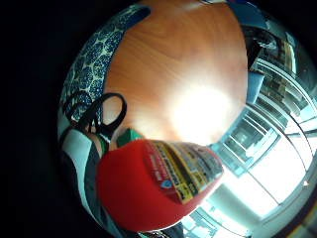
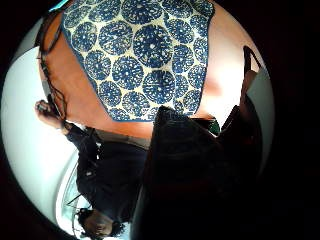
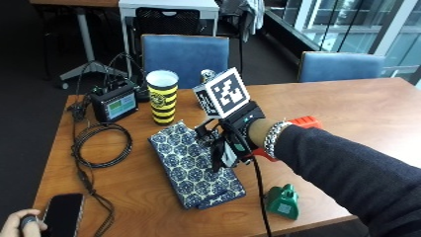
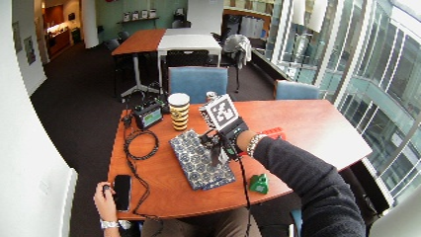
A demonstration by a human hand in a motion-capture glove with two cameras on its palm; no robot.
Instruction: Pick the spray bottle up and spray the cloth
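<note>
Table (image 3: 368,106), wood. Cloth (image 3: 194,165) lies flat mid-table, blue-patterned. Right hand (image 3: 240,133) raised over cloth's edge, fingers wrapped round red bottle (image 3: 304,121), bottle off the table. Striped cup (image 3: 162,96) behind cloth. Green object (image 3: 283,201) near front edge.

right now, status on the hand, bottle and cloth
Gloved right hand grips the red spray bottle, raised off the table. Blue patterned cloth lies flat beside the hand. Nothing between them; striped cup stands behind.

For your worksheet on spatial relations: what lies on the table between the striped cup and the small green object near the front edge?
The blue patterned cloth lies between the striped cup and the green object, as the outside view shows.
</note>
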